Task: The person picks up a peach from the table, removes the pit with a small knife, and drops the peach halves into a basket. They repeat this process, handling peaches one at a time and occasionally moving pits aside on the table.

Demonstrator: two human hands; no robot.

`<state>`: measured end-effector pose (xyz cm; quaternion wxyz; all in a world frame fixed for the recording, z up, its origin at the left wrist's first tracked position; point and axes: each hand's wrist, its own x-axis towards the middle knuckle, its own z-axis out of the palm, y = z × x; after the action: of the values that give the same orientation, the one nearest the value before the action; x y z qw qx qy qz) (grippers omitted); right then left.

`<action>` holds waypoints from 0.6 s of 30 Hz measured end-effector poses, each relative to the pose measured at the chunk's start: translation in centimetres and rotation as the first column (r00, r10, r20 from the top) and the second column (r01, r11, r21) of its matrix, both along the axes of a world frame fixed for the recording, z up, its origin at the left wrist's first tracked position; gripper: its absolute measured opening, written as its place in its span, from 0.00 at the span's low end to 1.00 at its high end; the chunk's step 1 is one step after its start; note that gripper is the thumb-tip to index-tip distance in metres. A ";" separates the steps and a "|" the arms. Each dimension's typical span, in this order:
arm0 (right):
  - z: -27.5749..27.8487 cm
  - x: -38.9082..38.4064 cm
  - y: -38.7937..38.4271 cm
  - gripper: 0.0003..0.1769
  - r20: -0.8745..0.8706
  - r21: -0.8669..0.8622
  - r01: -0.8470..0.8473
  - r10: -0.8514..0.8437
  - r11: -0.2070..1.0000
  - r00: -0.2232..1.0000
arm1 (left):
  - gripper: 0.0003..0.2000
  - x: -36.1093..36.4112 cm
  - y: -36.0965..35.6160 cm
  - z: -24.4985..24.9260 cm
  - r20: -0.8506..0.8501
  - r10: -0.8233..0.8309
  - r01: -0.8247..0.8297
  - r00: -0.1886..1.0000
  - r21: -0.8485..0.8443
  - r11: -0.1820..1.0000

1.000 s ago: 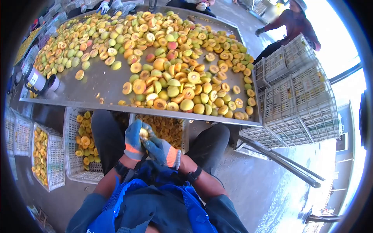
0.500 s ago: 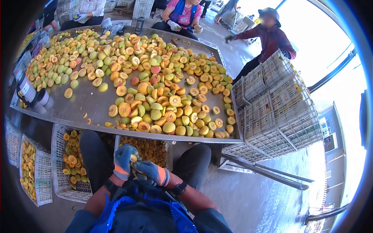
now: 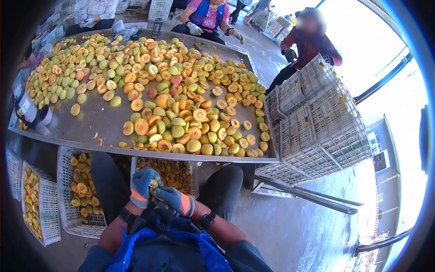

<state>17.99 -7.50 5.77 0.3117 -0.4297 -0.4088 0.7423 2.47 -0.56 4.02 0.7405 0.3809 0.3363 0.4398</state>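
Note:
My left hand [image 3: 145,183], in a blue-grey glove with an orange cuff, is closed around a yellow peach piece [image 3: 154,183] above my lap. Pressed close against it is my right hand [image 3: 174,200], gloved alike, with its fingers curled at the fruit. Whatever the right fingers grip is hidden by the gloves. Just beyond my knees stands a metal table [image 3: 104,129] heaped with halved peaches [image 3: 179,131], orange inside with green-yellow skins; some show pits. Below the hands' far side, between my knees, a crate [image 3: 195,181] holds darker orange fruit pieces.
White crates of fruit stand at my left, one [image 3: 63,199] by my knee and another [image 3: 49,208] farther out. Stacked crates [image 3: 312,127] rise at the table's right, near metal bars [image 3: 312,199]. A person in dark red [image 3: 308,43] stands behind them; others sit across the table.
Both my hands stay together at the fruit piece, with little movement. The person in dark red has drawn an outstretched arm in toward the crates. A seated person's hand across the table has moved outward.

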 end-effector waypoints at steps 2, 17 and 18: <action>0.7 -0.2 0.0 0.23 0.035 -0.011 0.002 -0.002 1.000 0.999 | 0.11 0.2 -0.5 0.2 0.014 0.047 -0.045 0.999 -0.090 0.995; 0.0 -0.4 0.0 0.25 0.184 0.007 -0.042 0.040 0.999 0.982 | 0.11 -0.7 -0.2 -0.2 -0.075 -0.024 0.026 0.997 0.029 0.999; 0.3 -0.3 0.0 0.25 0.200 0.011 -0.049 0.046 0.999 0.979 | 0.12 -0.7 -0.2 -0.3 -0.069 -0.027 0.030 0.997 0.039 0.999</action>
<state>17.65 -7.52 6.04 0.2548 -0.4897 -0.4543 0.6992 1.72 -0.77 3.68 0.7271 0.4152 0.3473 0.4224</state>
